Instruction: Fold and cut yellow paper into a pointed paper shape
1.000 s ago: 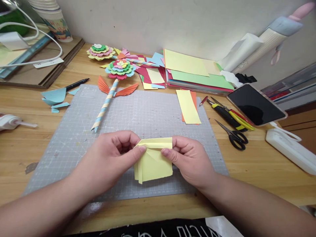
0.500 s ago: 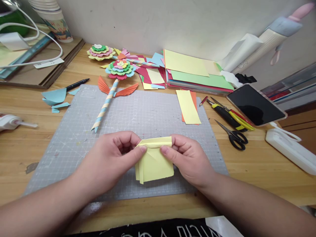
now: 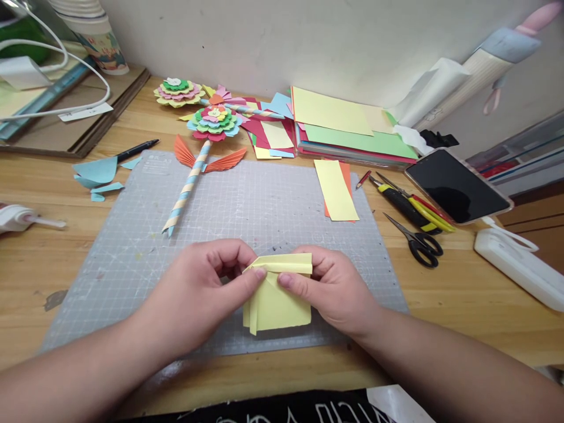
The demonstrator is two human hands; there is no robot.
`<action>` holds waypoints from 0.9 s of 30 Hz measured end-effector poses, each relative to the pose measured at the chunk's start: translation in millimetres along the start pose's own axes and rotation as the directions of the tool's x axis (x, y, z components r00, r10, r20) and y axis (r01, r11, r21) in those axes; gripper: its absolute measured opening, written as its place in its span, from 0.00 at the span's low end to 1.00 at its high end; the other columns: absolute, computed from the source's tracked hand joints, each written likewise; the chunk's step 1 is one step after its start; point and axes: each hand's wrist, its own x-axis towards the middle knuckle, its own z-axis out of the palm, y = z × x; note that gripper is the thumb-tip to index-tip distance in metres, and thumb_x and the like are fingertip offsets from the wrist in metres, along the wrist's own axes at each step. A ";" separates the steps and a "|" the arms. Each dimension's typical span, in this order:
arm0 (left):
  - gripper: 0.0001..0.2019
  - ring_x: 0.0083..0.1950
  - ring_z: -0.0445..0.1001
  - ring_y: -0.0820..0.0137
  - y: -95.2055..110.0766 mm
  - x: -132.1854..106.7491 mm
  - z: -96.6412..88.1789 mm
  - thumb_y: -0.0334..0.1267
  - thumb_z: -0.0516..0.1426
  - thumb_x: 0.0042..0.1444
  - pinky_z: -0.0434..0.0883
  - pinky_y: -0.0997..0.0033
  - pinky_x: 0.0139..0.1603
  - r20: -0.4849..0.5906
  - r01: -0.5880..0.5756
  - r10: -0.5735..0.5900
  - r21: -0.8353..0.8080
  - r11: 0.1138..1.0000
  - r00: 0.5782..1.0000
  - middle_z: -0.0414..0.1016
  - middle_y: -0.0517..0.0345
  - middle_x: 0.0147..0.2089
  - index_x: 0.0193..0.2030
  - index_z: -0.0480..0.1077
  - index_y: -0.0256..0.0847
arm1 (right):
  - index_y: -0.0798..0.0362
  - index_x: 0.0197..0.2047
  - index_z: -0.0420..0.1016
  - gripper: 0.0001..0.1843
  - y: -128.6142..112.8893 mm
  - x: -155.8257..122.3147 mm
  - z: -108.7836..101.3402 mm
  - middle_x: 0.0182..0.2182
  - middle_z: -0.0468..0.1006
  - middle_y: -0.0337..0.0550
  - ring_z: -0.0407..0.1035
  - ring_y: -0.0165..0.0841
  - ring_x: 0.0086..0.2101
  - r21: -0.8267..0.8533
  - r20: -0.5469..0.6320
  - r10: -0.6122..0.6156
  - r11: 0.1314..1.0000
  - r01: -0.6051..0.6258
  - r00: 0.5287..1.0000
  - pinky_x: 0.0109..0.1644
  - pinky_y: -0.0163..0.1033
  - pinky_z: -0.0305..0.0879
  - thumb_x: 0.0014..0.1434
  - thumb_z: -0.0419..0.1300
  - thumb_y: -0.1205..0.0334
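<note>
A folded yellow paper (image 3: 277,302) with accordion pleats is held over the near part of a grey cutting mat (image 3: 247,200). My left hand (image 3: 207,288) pinches its top left corner between thumb and forefinger. My right hand (image 3: 335,288) pinches the top right edge, thumb on the front face. The upper strip of the paper is creased over between both hands. The lower part hangs free just above the mat.
A paper flower on a striped stick (image 3: 194,170) lies on the mat's far left. Yellow and orange strips (image 3: 337,191), a coloured paper stack (image 3: 348,126), scissors (image 3: 416,241), a utility knife (image 3: 409,205), a phone (image 3: 458,185) and a glue bottle (image 3: 20,217) surround the mat.
Both hands have drawn a little closer together and slightly nearer to me, and the paper's top fold is pressed narrower between them.
</note>
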 end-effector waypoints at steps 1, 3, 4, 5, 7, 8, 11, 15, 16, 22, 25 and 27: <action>0.11 0.25 0.65 0.77 -0.5 -0.2 0.3 0.43 0.58 0.55 0.63 0.81 0.24 0.008 -0.009 0.009 0.013 1.000 1.000 0.70 0.65 0.23 0.27 0.72 0.39 | 0.55 0.30 0.73 0.12 0.2 -0.5 0.2 0.24 0.73 0.35 0.66 0.24 0.23 -0.009 -0.004 0.001 1.000 -0.001 1.000 0.25 0.29 0.62 0.55 0.68 0.56; 0.11 0.26 0.66 0.76 -1.2 -1.0 0.6 0.43 0.58 0.55 0.63 0.81 0.25 0.022 -0.018 0.017 0.029 0.999 1.000 0.70 0.64 0.24 0.27 0.72 0.39 | 0.55 0.29 0.72 0.12 0.5 -1.6 0.6 0.22 0.71 0.34 0.64 0.23 0.22 -0.019 -0.003 -0.001 1.000 0.001 1.000 0.24 0.29 0.60 0.56 0.67 0.56; 0.11 0.27 0.66 0.76 -1.2 -1.4 0.6 0.43 0.58 0.55 0.63 0.81 0.25 0.022 -0.016 0.015 0.032 0.999 1.000 0.70 0.64 0.24 0.27 0.71 0.39 | 0.55 0.29 0.71 0.13 0.4 -2.2 0.8 0.22 0.71 0.34 0.64 0.23 0.22 -0.016 0.000 -0.005 1.000 0.005 1.000 0.24 0.29 0.59 0.56 0.67 0.56; 0.11 0.26 0.66 0.76 -0.9 -1.8 0.5 0.43 0.58 0.55 0.63 0.81 0.25 0.023 -0.015 0.014 0.030 0.999 1.000 0.70 0.64 0.24 0.27 0.71 0.39 | 0.55 0.28 0.71 0.13 0.3 -2.6 0.9 0.22 0.71 0.34 0.63 0.23 0.22 -0.008 0.004 -0.007 1.000 0.007 1.000 0.24 0.29 0.59 0.57 0.66 0.56; 0.11 0.26 0.65 0.77 0.1 -2.2 0.3 0.43 0.58 0.55 0.63 0.81 0.24 0.021 -0.011 0.011 0.009 1.000 1.000 0.69 0.65 0.23 0.26 0.71 0.40 | 0.55 0.29 0.72 0.12 0.0 -3.2 1.1 0.22 0.71 0.34 0.64 0.23 0.22 0.019 0.010 -0.009 1.000 0.009 1.000 0.24 0.28 0.60 0.57 0.66 0.57; 0.11 0.25 0.65 0.77 0.8 -2.2 0.2 0.43 0.58 0.55 0.63 0.82 0.24 0.020 -0.006 0.006 -0.009 1.000 1.000 0.70 0.65 0.23 0.25 0.71 0.40 | 0.55 0.29 0.73 0.11 -0.2 -3.3 1.2 0.22 0.72 0.34 0.64 0.22 0.22 0.036 0.011 -0.011 0.999 0.010 1.000 0.25 0.28 0.61 0.58 0.66 0.57; 0.11 0.24 0.65 0.78 2.2 -1.3 -0.3 0.43 0.60 0.53 0.62 0.82 0.23 0.013 0.017 -0.016 -0.075 0.997 1.000 0.70 0.65 0.22 0.25 0.71 0.39 | 0.55 0.32 0.76 0.08 -0.4 -2.8 0.8 0.25 0.77 0.36 0.69 0.24 0.24 0.085 0.010 -0.021 0.996 0.020 1.000 0.28 0.29 0.66 0.58 0.66 0.58; 0.10 0.24 0.65 0.79 1.1 0.8 -1.7 0.43 0.61 0.52 0.62 0.83 0.23 0.005 0.062 -0.062 -0.118 0.991 0.998 0.70 0.66 0.23 0.26 0.72 0.39 | 0.53 0.39 0.80 0.08 0.0 -1.8 -0.3 0.29 0.81 0.39 0.74 0.26 0.28 0.118 0.028 -0.035 0.992 0.031 0.999 0.32 0.31 0.70 0.57 0.67 0.60; 0.10 0.24 0.65 0.78 0.5 1.2 -2.3 0.42 0.62 0.51 0.63 0.83 0.23 0.007 0.068 -0.067 -0.121 0.990 0.998 0.71 0.65 0.23 0.26 0.72 0.39 | 0.53 0.40 0.80 0.08 0.2 -1.5 -0.5 0.29 0.81 0.39 0.74 0.26 0.29 0.126 0.041 -0.044 0.991 0.039 0.998 0.33 0.30 0.71 0.57 0.67 0.60; 0.09 0.25 0.66 0.78 -0.2 0.6 -4.3 0.42 0.62 0.51 0.63 0.82 0.24 0.031 0.088 -0.085 -0.129 0.988 0.996 0.72 0.65 0.24 0.27 0.72 0.39 | 0.52 0.41 0.79 0.09 1.0 -0.3 -0.9 0.29 0.81 0.39 0.75 0.27 0.30 0.099 0.055 -0.043 0.994 0.038 0.998 0.34 0.32 0.72 0.58 0.67 0.58; 0.10 0.25 0.65 0.77 1.1 0.9 -3.2 0.42 0.61 0.52 0.62 0.81 0.24 0.039 0.090 -0.086 -0.100 0.991 0.996 0.71 0.65 0.23 0.27 0.72 0.39 | 0.54 0.37 0.79 0.10 -0.1 -0.1 -0.6 0.29 0.80 0.39 0.73 0.27 0.28 0.038 0.007 -0.013 0.999 0.013 1.000 0.32 0.33 0.70 0.56 0.67 0.57; 0.10 0.25 0.65 0.77 1.8 1.3 -2.4 0.43 0.60 0.53 0.62 0.81 0.24 0.041 0.076 -0.074 -0.076 0.994 0.996 0.70 0.65 0.23 0.27 0.71 0.39 | 0.54 0.35 0.78 0.10 -1.3 -0.1 -0.4 0.28 0.79 0.38 0.71 0.26 0.27 0.009 -0.017 0.001 1.000 -0.001 1.000 0.30 0.32 0.69 0.55 0.68 0.56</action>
